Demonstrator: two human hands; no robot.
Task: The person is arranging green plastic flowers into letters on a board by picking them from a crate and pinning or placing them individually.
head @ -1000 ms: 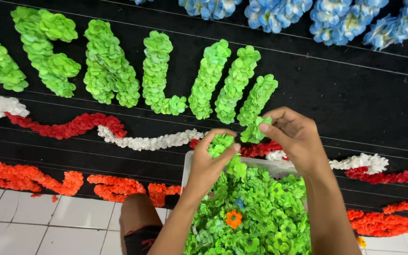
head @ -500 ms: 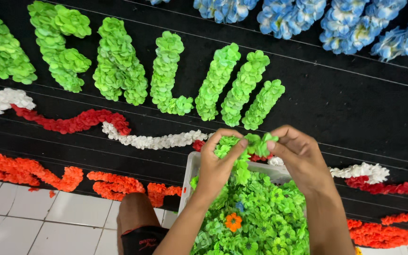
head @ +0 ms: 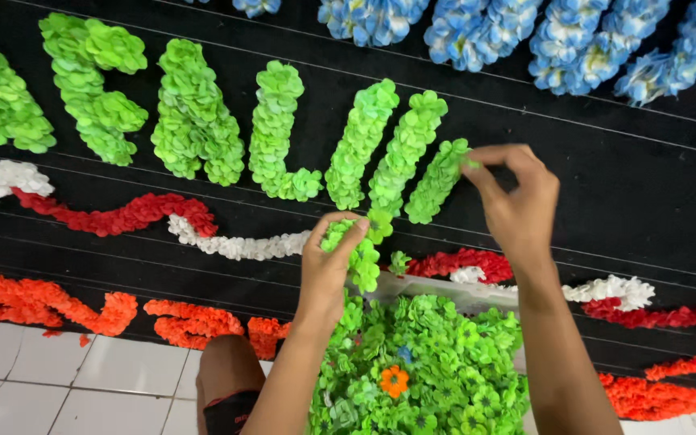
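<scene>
Right hand [head: 517, 205] is now raised to the middle right of the frame, fingers pinched together on the top end of the short green flower strip [head: 438, 181]. Half a second before, this hand was lower, beside the left one above the tub, so it has moved up and to the right. Left hand [head: 328, 270] has stayed near the centre, thumb and fingers closed around a small bunch of green paper flowers [head: 360, 250], which sits just above the tub.

Green flower shapes [head: 195, 121] stand in a row across the upper left and the centre of the black board [head: 646, 185], like big letters. Blue and white flower clusters [head: 573, 40] run along the top edge. A wavy red and white garland [head: 203, 229] crosses the middle, and orange flowers [head: 34, 302] follow the lower edge.

At the bottom centre a pale tub [head: 445, 288] is full of loose green flowers, with one orange flower [head: 394, 380] among them. To the right of the raised hand the board is bare black. White floor tiles [head: 82, 387] show at lower left.
</scene>
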